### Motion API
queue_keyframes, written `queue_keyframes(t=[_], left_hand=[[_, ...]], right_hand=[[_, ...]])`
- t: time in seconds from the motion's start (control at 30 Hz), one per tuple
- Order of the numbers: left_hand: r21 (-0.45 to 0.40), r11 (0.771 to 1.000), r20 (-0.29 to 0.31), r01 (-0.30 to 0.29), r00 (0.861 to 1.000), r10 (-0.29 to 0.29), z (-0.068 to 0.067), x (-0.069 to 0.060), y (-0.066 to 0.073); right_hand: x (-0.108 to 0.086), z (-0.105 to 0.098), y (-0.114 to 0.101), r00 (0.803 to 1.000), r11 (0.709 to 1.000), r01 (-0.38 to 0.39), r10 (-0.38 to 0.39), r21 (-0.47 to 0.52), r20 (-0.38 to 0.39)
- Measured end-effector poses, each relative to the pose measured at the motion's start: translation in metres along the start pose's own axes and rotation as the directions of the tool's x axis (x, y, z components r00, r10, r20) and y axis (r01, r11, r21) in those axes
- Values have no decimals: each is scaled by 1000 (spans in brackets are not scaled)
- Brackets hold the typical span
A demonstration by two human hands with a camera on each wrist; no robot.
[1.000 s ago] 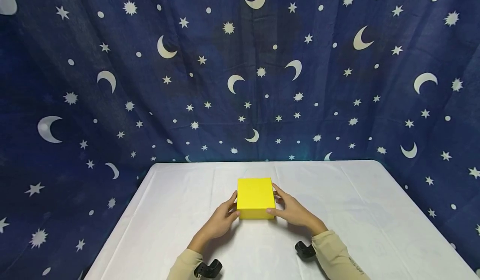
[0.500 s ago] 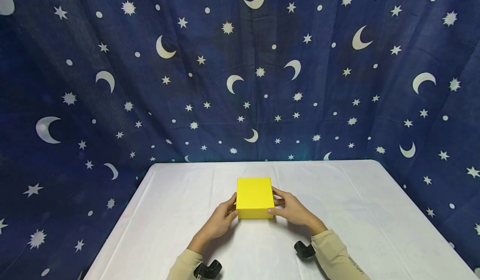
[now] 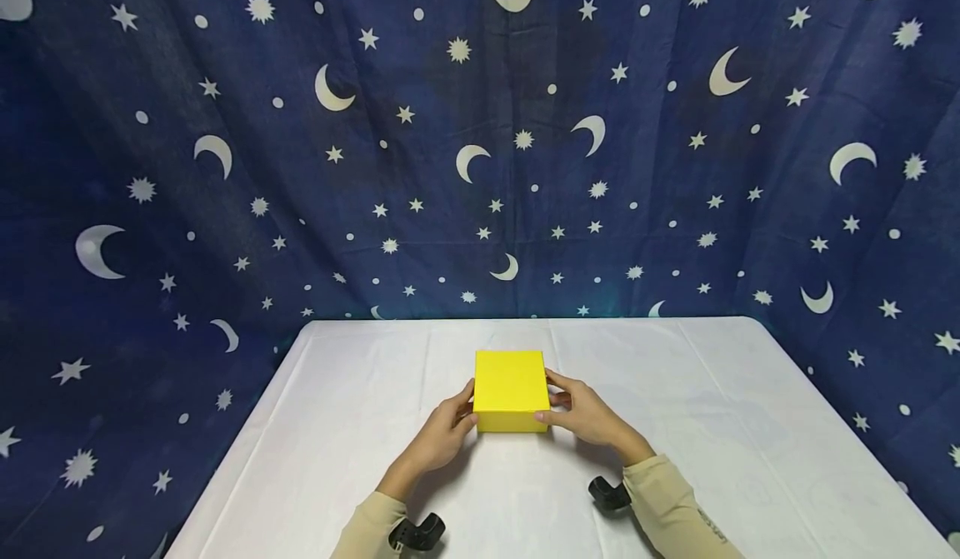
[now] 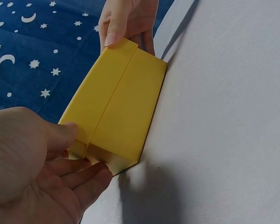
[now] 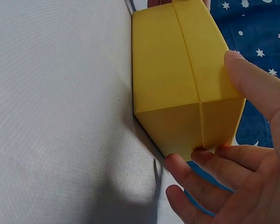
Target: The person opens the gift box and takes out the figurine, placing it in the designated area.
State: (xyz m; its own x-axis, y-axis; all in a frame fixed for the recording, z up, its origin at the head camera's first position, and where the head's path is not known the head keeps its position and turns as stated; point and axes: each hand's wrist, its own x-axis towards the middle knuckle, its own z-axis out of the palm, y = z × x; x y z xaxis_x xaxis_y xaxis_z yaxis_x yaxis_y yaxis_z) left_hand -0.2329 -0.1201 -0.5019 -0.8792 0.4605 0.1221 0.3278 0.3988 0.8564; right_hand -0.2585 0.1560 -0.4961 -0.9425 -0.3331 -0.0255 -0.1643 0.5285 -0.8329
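Observation:
A closed yellow box (image 3: pixel 512 381) with a lid sits on the white-covered table, near its middle in the head view. The lid's seam runs along the box's sides in both wrist views. My left hand (image 3: pixel 438 438) holds the box's left side; its thumb (image 4: pixel 65 134) lies on the lid at the near corner, with the other fingers against the side face. From the right, my right hand (image 3: pixel 592 416) holds the opposite side. Its thumb (image 5: pixel 249 77) rests on the lid's front face, and its fingertips (image 5: pixel 203 156) touch the side face. The box's inside is hidden.
White cloth covers the table (image 3: pixel 322 426). Behind it hangs a dark blue curtain (image 3: pixel 420 184) with moons and stars. Black wrist-worn devices (image 3: pixel 417 532) sit at both beige sleeves, close above the cloth.
My right hand's fingers have slid slightly toward me along the box's side. Both hands stay at the box, which has not visibly moved on the table. The head view shifts slightly.

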Motion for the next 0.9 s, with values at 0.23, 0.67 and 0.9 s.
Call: queue_keyframes(t=[0.23, 0.67, 0.9], left_hand=[[4, 1000, 0, 21, 1000, -21, -1, 0, 1], [-3, 1000, -7, 8, 1000, -8, -1, 0, 1], [-8, 1000, -16, 0, 1000, 0, -2, 2, 3]], right_hand=[[1, -1, 1, 1000, 1000, -1, 1, -9, -7], [-1, -4, 0, 999, 999, 49, -49, -9, -10], [-3, -6, -3, 997, 997, 74, -74, -1, -9]])
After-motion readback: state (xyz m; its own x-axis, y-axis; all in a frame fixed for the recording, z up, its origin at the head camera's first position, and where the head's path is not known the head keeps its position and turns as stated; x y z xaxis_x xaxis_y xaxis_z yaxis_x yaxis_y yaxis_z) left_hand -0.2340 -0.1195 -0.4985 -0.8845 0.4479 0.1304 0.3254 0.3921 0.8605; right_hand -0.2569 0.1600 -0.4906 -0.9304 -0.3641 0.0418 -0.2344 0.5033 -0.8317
